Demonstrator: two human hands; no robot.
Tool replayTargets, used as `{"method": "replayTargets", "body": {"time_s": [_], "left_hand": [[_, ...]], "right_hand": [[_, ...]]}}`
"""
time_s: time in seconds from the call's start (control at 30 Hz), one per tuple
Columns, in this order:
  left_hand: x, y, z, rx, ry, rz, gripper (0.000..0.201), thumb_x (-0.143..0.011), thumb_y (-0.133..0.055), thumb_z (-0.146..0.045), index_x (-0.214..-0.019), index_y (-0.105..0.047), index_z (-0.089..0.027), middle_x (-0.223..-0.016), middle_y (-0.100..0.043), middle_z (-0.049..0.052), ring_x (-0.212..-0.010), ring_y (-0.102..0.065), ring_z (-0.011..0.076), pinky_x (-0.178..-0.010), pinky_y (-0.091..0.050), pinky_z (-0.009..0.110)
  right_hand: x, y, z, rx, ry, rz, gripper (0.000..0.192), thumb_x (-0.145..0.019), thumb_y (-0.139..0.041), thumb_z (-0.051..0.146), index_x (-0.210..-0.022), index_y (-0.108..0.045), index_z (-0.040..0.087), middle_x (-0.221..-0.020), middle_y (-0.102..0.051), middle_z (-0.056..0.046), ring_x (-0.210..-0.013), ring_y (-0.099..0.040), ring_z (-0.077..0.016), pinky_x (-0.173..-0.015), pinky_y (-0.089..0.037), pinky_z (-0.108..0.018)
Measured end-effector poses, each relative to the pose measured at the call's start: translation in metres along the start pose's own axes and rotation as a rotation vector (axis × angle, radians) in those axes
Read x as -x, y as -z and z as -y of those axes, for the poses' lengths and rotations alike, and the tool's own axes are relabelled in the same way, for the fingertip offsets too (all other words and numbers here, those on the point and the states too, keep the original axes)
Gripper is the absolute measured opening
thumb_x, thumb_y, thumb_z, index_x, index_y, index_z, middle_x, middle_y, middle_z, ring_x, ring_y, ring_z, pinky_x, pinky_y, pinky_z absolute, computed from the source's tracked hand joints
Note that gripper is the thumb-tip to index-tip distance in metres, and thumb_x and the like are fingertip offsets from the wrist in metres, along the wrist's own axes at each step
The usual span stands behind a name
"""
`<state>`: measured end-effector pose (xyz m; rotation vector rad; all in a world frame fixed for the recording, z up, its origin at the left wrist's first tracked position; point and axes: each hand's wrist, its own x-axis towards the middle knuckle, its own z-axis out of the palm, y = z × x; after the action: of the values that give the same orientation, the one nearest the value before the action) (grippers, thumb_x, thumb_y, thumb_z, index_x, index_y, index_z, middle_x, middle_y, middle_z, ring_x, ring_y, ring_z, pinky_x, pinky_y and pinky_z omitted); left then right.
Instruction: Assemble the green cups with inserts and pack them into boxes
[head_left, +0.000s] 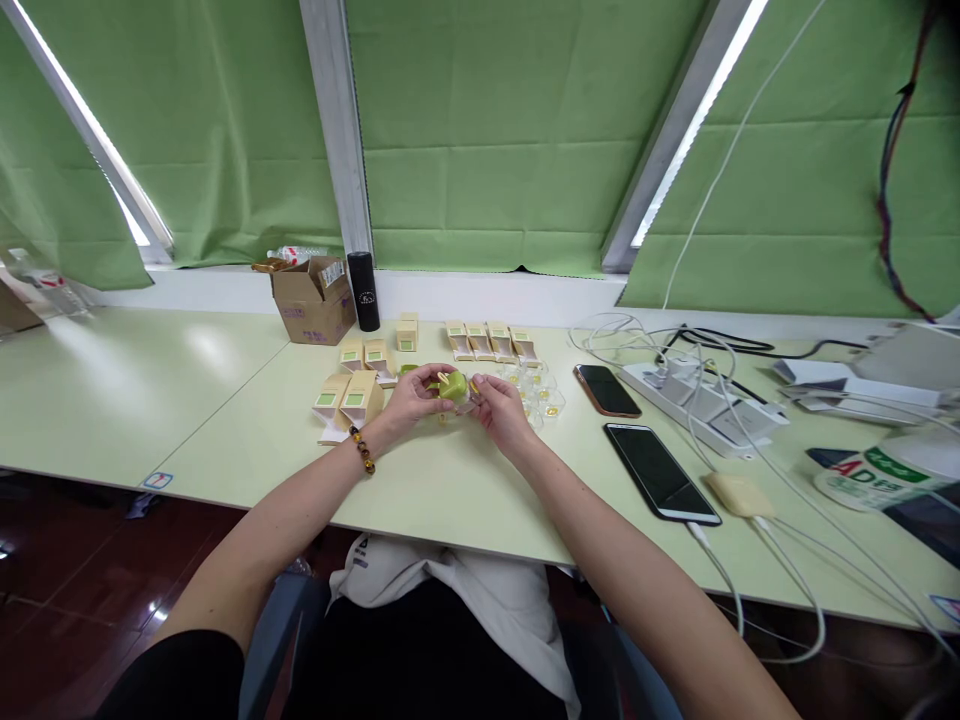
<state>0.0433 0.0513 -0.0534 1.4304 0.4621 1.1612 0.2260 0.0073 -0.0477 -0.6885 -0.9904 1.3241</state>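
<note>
My left hand (411, 400) and my right hand (501, 410) meet over the pale green table (225, 400), both pinching a small round green item (454, 386) between the fingertips. A bead bracelet (363, 450) circles my left wrist. Several small beige boxes with green labels (349, 400) lie just left of my left hand, and more stand in a row (491, 341) behind. Clear plastic shells with yellow bits (541, 395) lie right of my right hand.
A cardboard box (315, 298) and a black cylinder (364, 290) stand by the window sill. Two phones (606, 390) (660, 472), a power strip (701, 405), white cables (780, 560) and a white tub (874, 478) crowd the right side.
</note>
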Motion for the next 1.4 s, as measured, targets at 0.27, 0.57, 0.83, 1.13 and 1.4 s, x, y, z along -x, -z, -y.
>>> {"method": "replayTargets", "body": {"time_s": [0.27, 0.57, 0.83, 1.13, 1.4], "left_hand": [[0.001, -0.003, -0.001, -0.013, 0.022, 0.016, 0.072, -0.058, -0.104, -0.031, -0.122, -0.073, -0.017, -0.11, -0.065, 0.007, -0.101, -0.065, 0.0187, -0.09, -0.058, 0.033], [0.001, -0.006, -0.002, -0.213, -0.172, -0.096, 0.065, -0.076, -0.093, -0.039, -0.131, -0.061, -0.022, -0.116, -0.061, 0.008, -0.108, -0.061, 0.0181, -0.089, -0.053, 0.028], [0.006, -0.017, 0.001, -0.312, -0.219, -0.14, 0.059, -0.083, -0.088, -0.042, -0.129, -0.055, -0.023, -0.119, -0.06, 0.008, -0.106, -0.063, 0.0168, -0.091, -0.053, 0.029], [0.005, -0.017, -0.003, -0.26, -0.21, -0.115, 0.056, -0.086, -0.084, -0.051, -0.129, -0.062, -0.022, -0.115, -0.067, 0.009, -0.105, -0.065, 0.0191, -0.094, -0.055, 0.032], [0.005, -0.017, -0.005, -0.261, -0.186, -0.101, 0.058, -0.085, -0.084, -0.055, -0.127, -0.066, -0.019, -0.114, -0.068, 0.01, -0.102, -0.066, 0.0187, -0.095, -0.057, 0.033]], "right_hand": [[-0.001, 0.002, -0.001, -0.036, 0.003, 0.025, 0.045, -0.066, -0.096, 0.057, -0.076, -0.071, 0.021, -0.07, -0.072, -0.001, -0.06, -0.066, -0.0177, -0.058, -0.062, -0.034], [-0.006, 0.005, -0.005, -0.099, 0.12, -0.061, 0.047, -0.068, -0.097, 0.057, -0.083, -0.069, 0.022, -0.078, -0.073, 0.002, -0.072, -0.071, -0.0156, -0.077, -0.07, -0.039], [0.003, -0.006, -0.006, -0.062, 0.184, -0.073, 0.046, -0.075, -0.094, 0.048, -0.109, -0.07, 0.029, -0.1, -0.077, 0.001, -0.093, -0.075, -0.0174, -0.09, -0.066, -0.038], [0.007, -0.01, -0.006, 0.107, 0.261, -0.015, 0.045, -0.082, -0.087, 0.054, -0.12, -0.071, 0.034, -0.112, -0.073, -0.002, -0.106, -0.072, -0.0206, -0.096, -0.064, -0.038], [0.003, -0.004, -0.007, 0.153, 0.266, -0.051, 0.048, -0.078, -0.089, 0.054, -0.116, -0.073, 0.03, -0.11, -0.074, -0.004, -0.101, -0.073, -0.0209, -0.09, -0.065, -0.037]]}}
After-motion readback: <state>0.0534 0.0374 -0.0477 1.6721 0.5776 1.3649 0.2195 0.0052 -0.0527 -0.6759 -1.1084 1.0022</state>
